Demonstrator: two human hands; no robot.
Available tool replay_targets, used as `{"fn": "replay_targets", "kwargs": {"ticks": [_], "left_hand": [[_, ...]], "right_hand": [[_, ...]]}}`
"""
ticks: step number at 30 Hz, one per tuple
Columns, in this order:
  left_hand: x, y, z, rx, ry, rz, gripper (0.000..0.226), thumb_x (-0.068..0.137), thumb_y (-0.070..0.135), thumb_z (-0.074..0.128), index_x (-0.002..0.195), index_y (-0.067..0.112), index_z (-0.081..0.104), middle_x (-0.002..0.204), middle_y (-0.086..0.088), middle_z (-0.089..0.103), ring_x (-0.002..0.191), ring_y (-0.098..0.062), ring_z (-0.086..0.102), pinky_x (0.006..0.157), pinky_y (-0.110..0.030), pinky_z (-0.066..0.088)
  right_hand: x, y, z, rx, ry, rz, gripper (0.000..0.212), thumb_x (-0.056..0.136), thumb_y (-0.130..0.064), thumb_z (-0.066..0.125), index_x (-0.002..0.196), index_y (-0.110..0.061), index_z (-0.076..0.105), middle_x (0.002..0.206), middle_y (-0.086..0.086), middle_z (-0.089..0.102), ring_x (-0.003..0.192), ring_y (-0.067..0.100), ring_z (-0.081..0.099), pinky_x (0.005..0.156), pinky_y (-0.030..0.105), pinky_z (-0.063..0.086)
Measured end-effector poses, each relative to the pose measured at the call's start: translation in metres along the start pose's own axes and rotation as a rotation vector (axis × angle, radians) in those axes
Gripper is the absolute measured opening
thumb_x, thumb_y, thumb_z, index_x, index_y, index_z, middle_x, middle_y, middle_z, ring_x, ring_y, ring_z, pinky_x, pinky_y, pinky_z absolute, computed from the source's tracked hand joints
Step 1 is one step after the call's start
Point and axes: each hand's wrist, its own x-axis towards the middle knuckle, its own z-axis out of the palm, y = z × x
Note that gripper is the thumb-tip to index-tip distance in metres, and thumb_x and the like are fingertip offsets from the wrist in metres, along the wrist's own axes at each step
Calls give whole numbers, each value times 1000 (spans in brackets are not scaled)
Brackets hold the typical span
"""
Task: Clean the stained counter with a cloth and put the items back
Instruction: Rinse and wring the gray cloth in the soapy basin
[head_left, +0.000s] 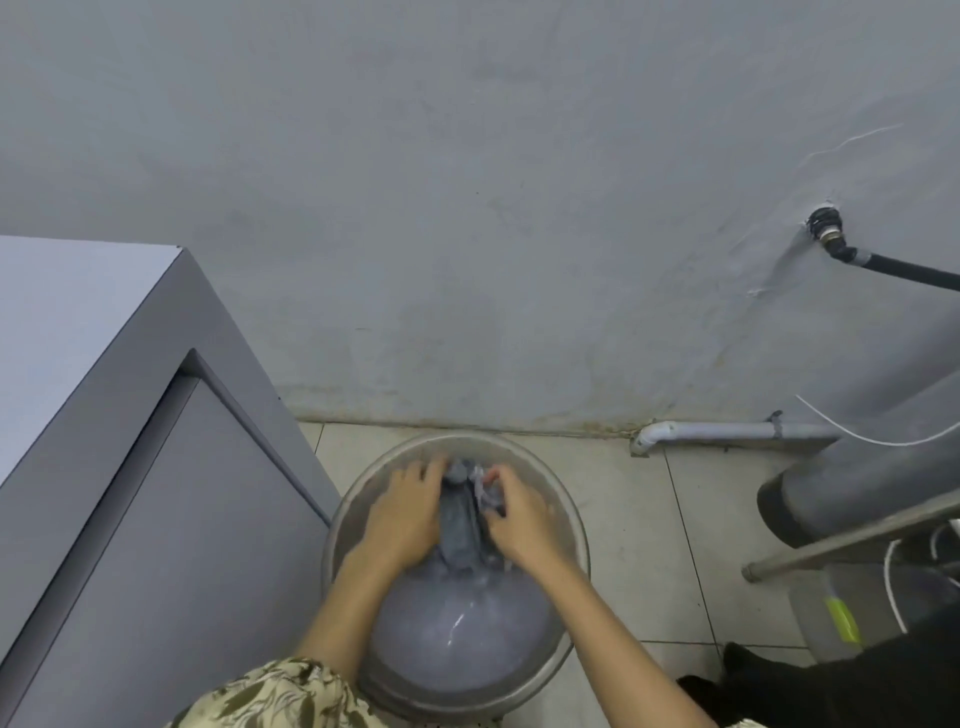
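Your two hands are down in a round metal basin (571, 512) that sits on the tiled floor (675, 545), at about 6 o'clock in your view, close against the wall (467, 208). The basin holds cloudy, greyish water (457, 618), and the grey cloth (460, 514) lies bunched in its far half, between your hands and partly sunk.

Your left hand (402, 514) lies on the cloth's left side, its fingers (423, 475) fairly straight and spread, pressing against the wet bundle rather than wrapping it. Your right hand (519, 519) is on the cloth's right side, its fingers curled round a fold near the cloth's far end, gripping it.

At 9 o'clock a grey cabinet (130, 467) stands just beside the basin. At 3 o'clock a white pipe (727, 431) runs along the foot of the wall, with a thick grey pipe (857, 467) beyond it and a black hose (893, 267) fixed to the wall higher up. A patterned sleeve (275, 696) shows at 7 o'clock.
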Motion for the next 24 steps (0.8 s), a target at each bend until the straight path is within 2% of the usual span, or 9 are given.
{"fn": "replay_targets", "kwargs": {"ticks": [2, 6, 9, 10, 12, 14, 18, 21, 24], "left_hand": [[-3, -3, 23, 151, -66, 95, 63, 85, 27, 60, 142, 22, 34, 148, -12, 33, 132, -27, 39, 103, -37, 38], [-7, -9, 47, 267, -117, 153, 63, 73, 33, 45, 135, 24, 46, 135, -12, 53, 104, -22, 67, 66, -38, 56], [-7, -15, 48, 268, -123, 185, 92, 90, 29, 42, 138, 30, -37, 155, -8, -19, 143, -23, 8, 109, -48, 29], [-8, -16, 51, 273, -163, 179, 101, 91, 30, 48, 132, 30, -44, 151, -6, -32, 141, -21, -10, 115, -44, 16], [-7, -11, 47, 219, -80, 187, 113, 74, 35, 73, 149, 16, -9, 157, -14, 9, 141, -27, 23, 106, -40, 35], [-5, -9, 46, 124, -4, 128, 101, 60, 36, 83, 143, 20, 27, 135, -12, 49, 113, -25, 57, 82, -32, 51], [-3, -9, 29, 55, -50, 8, 57, 89, 29, 50, 142, 20, 30, 135, -4, 46, 121, -24, 46, 96, -36, 36], [-2, -12, 5, 58, -55, 20, 17, 75, 24, 53, 90, 19, 59, 106, -4, 58, 105, -26, 51, 89, -35, 38], [-7, -17, -15, -378, -68, 48, 5, 52, 16, 44, 54, 21, 42, 66, 7, 49, 76, -17, 54, 63, -29, 43]], "right_hand": [[3, 8, 17, -160, -175, 10, 41, 94, -22, 46, 135, -24, 42, 144, 1, 41, 133, 20, 35, 107, 44, 28], [2, 12, 38, -354, -356, 3, 60, 99, -27, 38, 151, -24, 10, 159, 0, 4, 146, 18, 6, 115, 45, 8], [-3, 11, 45, -437, -373, 22, 66, 98, -21, 41, 151, -18, 1, 160, -1, -4, 146, 17, -1, 116, 44, 0], [-5, 11, 47, -450, -354, 8, 68, 97, -20, 42, 151, -17, 1, 160, 0, -2, 146, 18, 0, 116, 44, 0], [-7, 12, 49, -427, -295, -33, 73, 93, -21, 50, 151, -19, 6, 158, 1, 7, 145, 20, 6, 115, 43, 6], [-3, 13, 51, -335, -185, -52, 61, 91, -22, 51, 146, -19, 26, 151, 3, 28, 140, 19, 23, 110, 39, 18], [3, 6, 32, 76, -19, -14, 17, 83, -9, 56, 99, -14, 56, 101, 6, 61, 99, 22, 57, 77, 21, 39], [5, -2, 11, 301, -53, -60, 28, 74, -2, 62, 76, -24, 44, 74, -2, 52, 71, 12, 50, 60, 25, 41], [2, -10, -7, 458, -86, -101, 37, 64, -15, 73, 79, -29, 41, 74, -2, 54, 64, 15, 52, 54, 36, 45]]}}
